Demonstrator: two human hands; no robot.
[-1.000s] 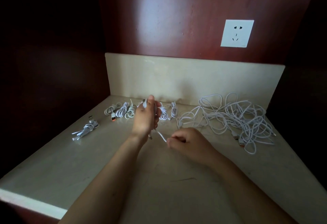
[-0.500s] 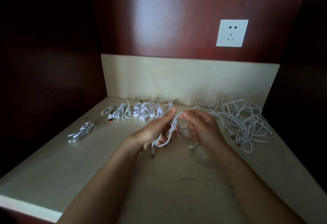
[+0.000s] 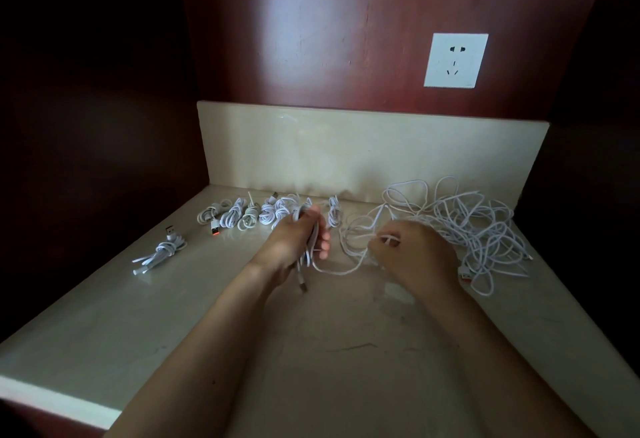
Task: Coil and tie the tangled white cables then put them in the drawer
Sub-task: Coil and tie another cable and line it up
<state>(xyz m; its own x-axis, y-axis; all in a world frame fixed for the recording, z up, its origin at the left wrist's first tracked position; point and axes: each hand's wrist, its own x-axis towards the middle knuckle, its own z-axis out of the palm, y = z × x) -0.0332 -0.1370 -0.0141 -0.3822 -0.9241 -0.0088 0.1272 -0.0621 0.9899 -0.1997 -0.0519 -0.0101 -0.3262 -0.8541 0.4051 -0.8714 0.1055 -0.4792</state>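
Hands have moved apart: the left hand (image 3: 292,245) grips the gathered cable loops (image 3: 300,211), and the right hand (image 3: 415,254) pinches the free strand (image 3: 341,271), probably to pull slack.

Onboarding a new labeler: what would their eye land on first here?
The two hands at centre: the left hand grips a bunch of loops of a white cable, and the right hand pinches its slack. Next, the big tangled pile at back right, against the row of tied coils along the backsplash at back left. The white wall socket stands out on the dark red panel above.
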